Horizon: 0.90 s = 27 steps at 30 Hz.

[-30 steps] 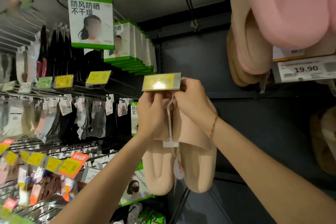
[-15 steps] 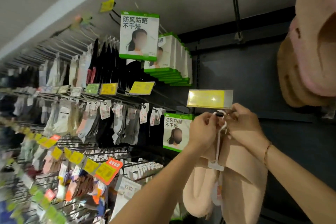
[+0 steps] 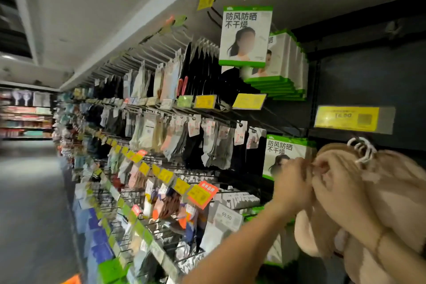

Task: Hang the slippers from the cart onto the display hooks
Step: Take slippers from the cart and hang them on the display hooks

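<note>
Both hands [image 3: 291,185] [image 3: 334,185] raised together, fingers curled.

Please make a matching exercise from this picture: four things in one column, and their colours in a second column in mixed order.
Things:
1. slippers in the hands
2. plastic hanger on the slippers
3. price label above the slippers
4. border of the mask pack

Colours:
A. green
B. yellow
C. beige
D. white

Pairs: 1-C, 2-D, 3-B, 4-A
</note>
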Motion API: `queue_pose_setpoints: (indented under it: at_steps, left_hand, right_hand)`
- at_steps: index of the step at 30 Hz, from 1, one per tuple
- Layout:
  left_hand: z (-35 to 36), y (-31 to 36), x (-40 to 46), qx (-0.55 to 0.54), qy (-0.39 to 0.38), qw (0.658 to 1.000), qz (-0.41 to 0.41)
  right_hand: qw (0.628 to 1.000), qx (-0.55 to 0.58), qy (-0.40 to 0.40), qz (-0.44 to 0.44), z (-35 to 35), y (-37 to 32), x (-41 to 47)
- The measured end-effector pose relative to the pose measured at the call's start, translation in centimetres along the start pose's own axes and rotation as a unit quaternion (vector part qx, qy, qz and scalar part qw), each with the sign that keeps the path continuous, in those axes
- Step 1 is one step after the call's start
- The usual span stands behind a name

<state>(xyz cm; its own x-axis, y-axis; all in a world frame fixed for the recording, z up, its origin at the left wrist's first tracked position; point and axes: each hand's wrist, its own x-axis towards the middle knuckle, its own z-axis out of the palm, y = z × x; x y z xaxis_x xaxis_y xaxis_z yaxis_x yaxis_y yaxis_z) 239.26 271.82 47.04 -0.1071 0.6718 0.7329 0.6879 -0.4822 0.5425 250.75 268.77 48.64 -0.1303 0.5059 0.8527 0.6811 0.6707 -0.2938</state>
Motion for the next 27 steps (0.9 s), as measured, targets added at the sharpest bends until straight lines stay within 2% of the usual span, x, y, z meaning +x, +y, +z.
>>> queue_pose_setpoints:
  at_steps: [5,12,16,20,24,27]
  left_hand:
    - [-9.4,-4.4,-8.2,0.148,-0.009,0.986,-0.079]
    - [-22.1,-12.5,-25.3,0.296,-0.068,0.924,-0.233]
    - [-27.0,-16.9,-36.7,0.313,-0.086,0.884,-0.336]
    - [-28.9,-21.1,-47.5,0.303,-0.114,0.839,-0.437]
    - [-29.0,-25.9,-57.0,0.278,-0.135,0.793,-0.524]
    - [-28.4,-30.3,-63.7,0.275,-0.150,0.770,-0.556]
  right_hand:
    - [0.979,0.062,-0.195,0.015,4.7,-8.3,-4.2]
    - [0.911,0.129,-0.387,-0.065,13.8,-21.4,-16.8]
    - [0.855,0.138,-0.490,-0.103,19.1,-26.8,-26.5]
    - [0.802,0.161,-0.565,-0.108,23.9,-29.8,-36.0]
    - [0.746,0.153,-0.642,-0.093,29.2,-30.4,-45.3]
    - [0.714,0.138,-0.682,-0.075,33.4,-29.4,-51.5]
